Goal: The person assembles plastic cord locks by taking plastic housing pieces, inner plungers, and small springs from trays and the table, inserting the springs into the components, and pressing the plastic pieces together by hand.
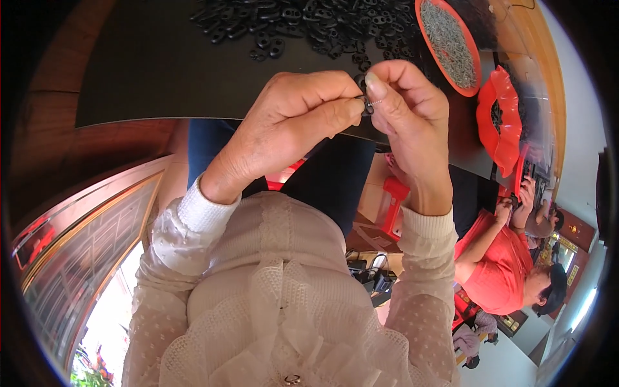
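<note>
My left hand (300, 106) and my right hand (409, 109) meet over the near edge of a black work mat (148, 71). Between thumb and fingers, the left pinches a small black plastic cord lock (368, 108). Against it, the thumb and forefinger of my right hand hold a thin metal spring (376, 102). Fingertips hide part of both pieces, so how far the spring sits in the lock cannot be made out. Just beyond my hands lies a heap of black two-holed plastic pieces (277, 26).
An orange-red oval tray (476, 61) full of small grey metal springs (448, 42) stands at the far right. Nearer is a red wavy-edged bowl (506, 138) with dark pieces inside. A person in a red shirt (496, 264) works at the right. A wooden-framed panel (97, 226) stands left.
</note>
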